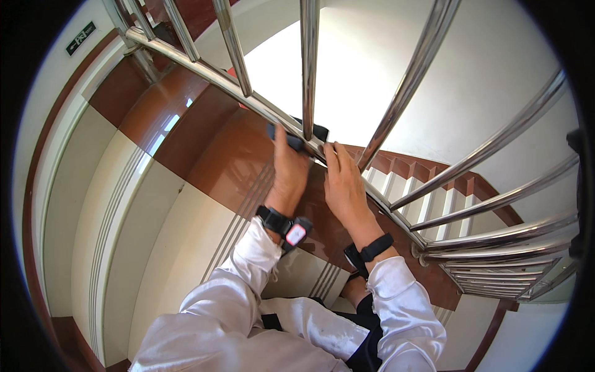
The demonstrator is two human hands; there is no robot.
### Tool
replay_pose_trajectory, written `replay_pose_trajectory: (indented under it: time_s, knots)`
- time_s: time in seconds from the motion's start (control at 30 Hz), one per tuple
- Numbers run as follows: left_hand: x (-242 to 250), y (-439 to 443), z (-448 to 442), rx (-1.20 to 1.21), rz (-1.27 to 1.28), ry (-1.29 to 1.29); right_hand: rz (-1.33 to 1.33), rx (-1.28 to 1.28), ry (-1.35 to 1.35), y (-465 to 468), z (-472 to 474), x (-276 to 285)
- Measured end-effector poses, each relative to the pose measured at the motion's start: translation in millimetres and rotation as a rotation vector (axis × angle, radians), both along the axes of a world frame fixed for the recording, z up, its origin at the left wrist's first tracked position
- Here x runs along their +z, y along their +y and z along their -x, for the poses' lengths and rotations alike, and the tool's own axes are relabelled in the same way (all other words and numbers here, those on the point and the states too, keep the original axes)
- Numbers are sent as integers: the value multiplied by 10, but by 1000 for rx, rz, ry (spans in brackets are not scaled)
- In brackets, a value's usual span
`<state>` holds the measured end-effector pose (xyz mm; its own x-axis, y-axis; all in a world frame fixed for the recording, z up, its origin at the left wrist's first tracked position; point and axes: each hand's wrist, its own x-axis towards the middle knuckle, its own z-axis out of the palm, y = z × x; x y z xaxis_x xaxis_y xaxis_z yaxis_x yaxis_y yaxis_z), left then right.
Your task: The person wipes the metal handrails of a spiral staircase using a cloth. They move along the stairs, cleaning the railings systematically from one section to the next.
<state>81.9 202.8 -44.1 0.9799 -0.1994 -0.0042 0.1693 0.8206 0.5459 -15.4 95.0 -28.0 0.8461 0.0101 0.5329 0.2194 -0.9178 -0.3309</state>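
My left hand grips a dark cloth against the bottom rail of a polished metal stair railing. More dark cloth shows past the rail, around the foot of an upright baluster. On the other side of that baluster, my right hand touches the rail with its fingers close together. Its fingertips reach the rail near the cloth's edge; whether they pinch the cloth is hidden. Both wrists wear black bands, and the left one carries a small device with a lit screen.
Cream stair treads with dark grooved strips and brown glossy side tiles lie below the railing. Beyond the balusters, a lower flight descends beside a white wall. A green exit sign is on the left wall.
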Motion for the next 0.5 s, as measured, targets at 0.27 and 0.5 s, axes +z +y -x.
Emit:
replay_pose_trajectory:
  time_s: [0.27,0.5]
  knots:
    - [225,292,-232,-1,72,-180,105,20,-47,-18,-95,-230]
    - [269,273,-338,286,-152,-70,168,-9,-94,-13,-132,-274]
